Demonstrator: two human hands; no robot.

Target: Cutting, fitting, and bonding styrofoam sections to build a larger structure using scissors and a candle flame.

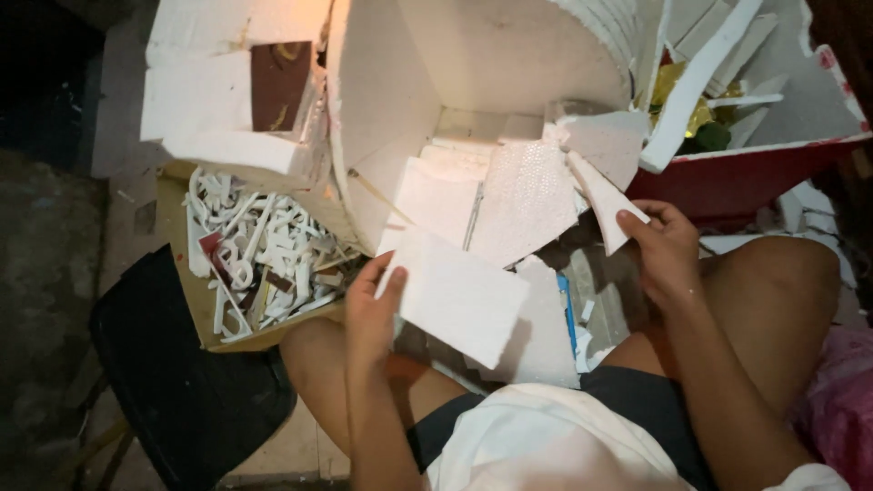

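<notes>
Left hand [368, 309] loosely gripping white foam sheet [455, 295]; right hand [664, 250], right of the sheet, pinching narrow foam shard [602, 200]; fingertips behind both pieces hidden.

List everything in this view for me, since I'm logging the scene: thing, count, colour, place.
foam sheet: one, white, in left hand
foam shard: one, white, in right hand
foam box: one, white, top centre
cardboard tray: one, brown, left, holding white foam offcuts
red bin: one, top right, holding foam scraps
black chair: one, lower left
left hand: gripping sheet edge
right hand: pinching shard
</notes>
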